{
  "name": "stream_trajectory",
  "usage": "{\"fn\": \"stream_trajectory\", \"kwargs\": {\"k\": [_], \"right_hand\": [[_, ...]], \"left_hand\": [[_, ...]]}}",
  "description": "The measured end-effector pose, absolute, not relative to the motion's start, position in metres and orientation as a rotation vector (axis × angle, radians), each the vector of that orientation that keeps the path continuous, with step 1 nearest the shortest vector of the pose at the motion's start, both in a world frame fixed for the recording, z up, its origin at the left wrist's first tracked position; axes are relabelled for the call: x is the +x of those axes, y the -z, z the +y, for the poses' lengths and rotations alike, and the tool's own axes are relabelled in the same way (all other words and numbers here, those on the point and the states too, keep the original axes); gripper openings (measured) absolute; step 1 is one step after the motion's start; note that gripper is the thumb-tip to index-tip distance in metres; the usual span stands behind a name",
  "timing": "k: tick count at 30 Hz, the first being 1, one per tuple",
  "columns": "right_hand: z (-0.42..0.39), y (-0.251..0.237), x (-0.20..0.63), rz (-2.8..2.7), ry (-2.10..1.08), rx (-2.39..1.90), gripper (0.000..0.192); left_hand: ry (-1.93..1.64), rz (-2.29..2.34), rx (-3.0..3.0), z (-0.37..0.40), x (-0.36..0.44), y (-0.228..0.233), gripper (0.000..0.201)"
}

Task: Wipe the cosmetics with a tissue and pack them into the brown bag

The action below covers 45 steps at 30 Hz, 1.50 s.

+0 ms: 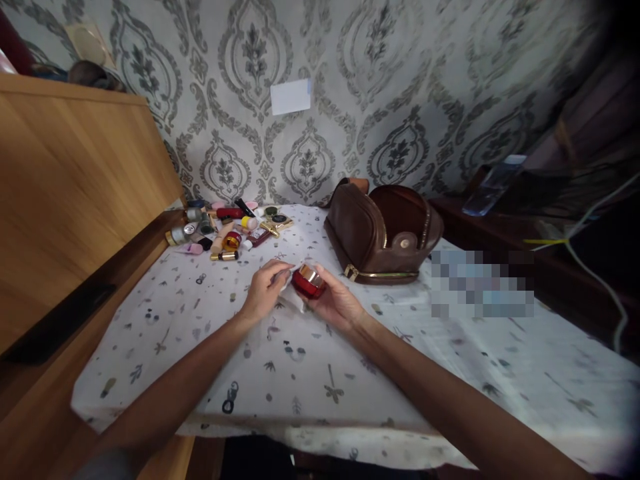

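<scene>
Near the middle of the frame the right hand [336,301] cupped a small red jar [309,282] with a shiny gold-toned top, its fingers curled closed around the jar's lower side. The left hand [265,289] sat just beside it, fingers pinched narrow on a white tissue [294,288] pressed against the jar; how much of the tissue lay under the jar was hard to tell, as the hands hid it. Both hands hovered low over the table's white patterned cloth [310,373]. Just right of centre and a little above the hands, an open brown leather pouch [383,233] stood on the cloth, its zip gaping. In the upper left of the cloth lay a scatter of small cosmetics [225,230], well apart from the hands. A wooden panel [75,200] filled the left of the frame, and patterned wallpaper [350,100] rose behind the table
</scene>
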State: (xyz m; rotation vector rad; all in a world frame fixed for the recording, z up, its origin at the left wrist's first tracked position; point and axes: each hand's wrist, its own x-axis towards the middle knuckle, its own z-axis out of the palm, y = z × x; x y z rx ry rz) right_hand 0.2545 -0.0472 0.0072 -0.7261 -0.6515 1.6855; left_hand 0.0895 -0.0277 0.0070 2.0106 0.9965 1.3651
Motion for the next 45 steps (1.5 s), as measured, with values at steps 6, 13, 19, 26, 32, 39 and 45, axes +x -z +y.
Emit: {"fn": "stream_trajectory", "kwargs": {"k": [6,13,19,26,32,39,45], "right_hand": [[-0.047,-0.005,0.256,-0.590,-1.740,-0.629,0.023],[-0.041,-0.003,0.257,-0.453,-1.774,-0.571,0.029],[-0.044,-0.006,0.255,-0.577,-1.630,-0.562,0.028],[-0.048,-0.014,0.257,-0.838,-1.584,-0.617,0.055],[-0.048,-0.011,0.259,-1.059,-1.517,-0.721,0.107],[-0.049,-0.003,0.260,-1.429,-1.262,-0.768,0.115],[-0.045,0.006,0.258,-1.559,-0.949,-0.913,0.100]], "left_hand": [[-1.363,1.036,1.950,-0.028,0.091,-0.008,0.020],[-1.448,0.986,2.195,-0.036,0.092,-0.010,0.020],[-1.538,0.869,2.411,-0.043,0.095,-0.013,0.022],[-1.520,0.995,2.126,-0.034,0.088,-0.014,0.019],[-1.456,1.087,2.000,-0.029,0.084,-0.017,0.022],[-1.420,1.124,2.005,-0.035,0.085,-0.026,0.015],[-1.404,1.102,2.017,-0.037,0.085,-0.028,0.013]]}}
